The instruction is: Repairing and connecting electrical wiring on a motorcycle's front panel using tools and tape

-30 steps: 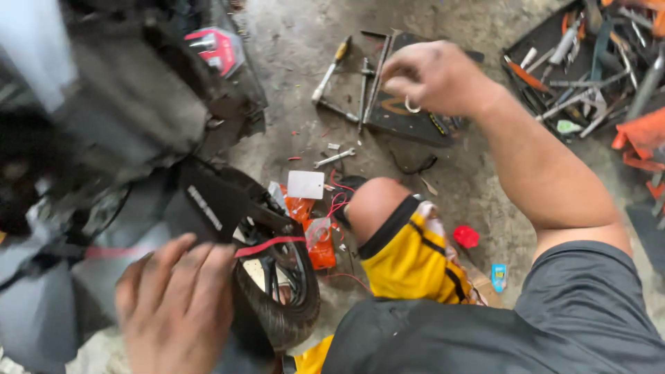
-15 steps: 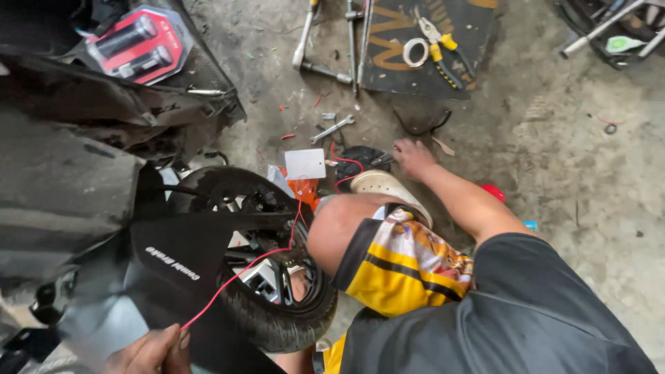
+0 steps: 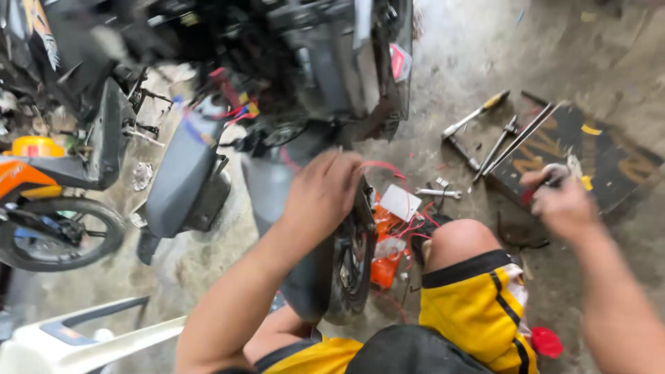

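My left hand [image 3: 325,190] lies on the black mudguard [image 3: 273,187] of a stripped scooter, fingers curled over its edge just above the rear wheel [image 3: 350,270]. Red wires [image 3: 388,166] loop out right beside that hand. My right hand [image 3: 564,208] is blurred, with its fingers closed around a small tool [image 3: 556,172] that has a pale tip and a red part. It hovers over the near edge of a black board [image 3: 609,163] on the concrete floor. My bare knee [image 3: 460,242] and yellow shorts [image 3: 478,305] fill the space between both arms.
A yellow-handled screwdriver [image 3: 474,114], long metal bars [image 3: 519,138] and a small wrench [image 3: 438,194] lie on the floor by the board. Orange packets [image 3: 384,232] and a white card [image 3: 400,202] sit beside the wheel. An orange motorcycle [image 3: 41,201] stands left; a white panel [image 3: 83,332] lies lower left.
The view swung. My left hand rose from low at the left onto the mudguard. My right hand left the floor near my knee and now hovers at the board, closed on a tool.
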